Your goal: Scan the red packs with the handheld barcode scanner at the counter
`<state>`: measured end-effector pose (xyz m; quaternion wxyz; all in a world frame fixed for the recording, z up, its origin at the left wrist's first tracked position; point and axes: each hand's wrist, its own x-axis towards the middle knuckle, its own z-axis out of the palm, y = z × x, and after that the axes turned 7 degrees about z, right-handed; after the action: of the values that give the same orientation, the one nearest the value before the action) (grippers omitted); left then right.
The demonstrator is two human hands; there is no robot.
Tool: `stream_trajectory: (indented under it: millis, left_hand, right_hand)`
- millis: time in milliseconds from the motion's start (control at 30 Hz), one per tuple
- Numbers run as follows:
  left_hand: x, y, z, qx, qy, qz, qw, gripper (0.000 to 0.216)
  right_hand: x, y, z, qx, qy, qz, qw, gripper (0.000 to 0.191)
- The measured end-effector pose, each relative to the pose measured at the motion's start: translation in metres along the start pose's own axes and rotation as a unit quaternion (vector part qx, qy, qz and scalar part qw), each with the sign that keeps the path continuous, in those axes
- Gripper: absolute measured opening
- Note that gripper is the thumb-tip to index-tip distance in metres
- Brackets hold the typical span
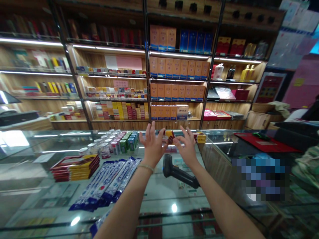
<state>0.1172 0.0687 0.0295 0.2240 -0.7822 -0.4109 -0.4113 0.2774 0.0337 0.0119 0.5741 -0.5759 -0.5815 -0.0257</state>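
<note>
Both my arms reach forward over a glass counter (45, 186). My left hand (152, 146) and my right hand (185, 146) meet around a small yellow and red pack (169, 135), pinched between thumbs and forefingers while the other fingers spread upward. A thin bracelet circles my left wrist. Below my hands a black barcode scanner (179, 174) lies on the glass.
On the counter lie a stack of red and yellow cartons (74, 167), several blue and white packets (109, 182) and small gum bottles (119, 141). Behind stand lit wooden shelves (147, 83) of orange boxes and cartons. A red mat (264, 143) lies at right.
</note>
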Motion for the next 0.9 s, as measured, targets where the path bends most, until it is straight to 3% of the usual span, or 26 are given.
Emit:
stream_trajectory:
  millis: [267, 400, 600, 733, 900]
  left_hand:
    - [0.002, -0.001, 0.001, -0.026, 0.017, -0.036, 0.999, 0.056]
    - [0.004, -0.002, 0.000, -0.064, -0.002, -0.052, 0.997, 0.060]
    - [0.002, 0.002, 0.002, -0.088, -0.031, 0.028, 0.995, 0.063]
    - [-0.002, 0.006, 0.004, -0.085, -0.041, 0.059, 0.994, 0.063]
    - [-0.003, 0.006, 0.004, -0.088, -0.043, 0.078, 0.992, 0.058]
  right_hand:
    - [-0.007, -0.009, -0.006, 0.003, -0.061, -0.059, 0.996, 0.048]
    - [0.007, 0.008, -0.008, 0.036, -0.052, -0.012, 0.998, 0.052]
    - [0.019, 0.054, 0.002, 0.073, -0.092, 0.128, 0.985, 0.052]
    - [0.017, 0.069, 0.008, 0.087, -0.149, 0.121, 0.978, 0.055]
    - [0.018, 0.067, 0.005, 0.120, -0.177, 0.119, 0.970, 0.063]
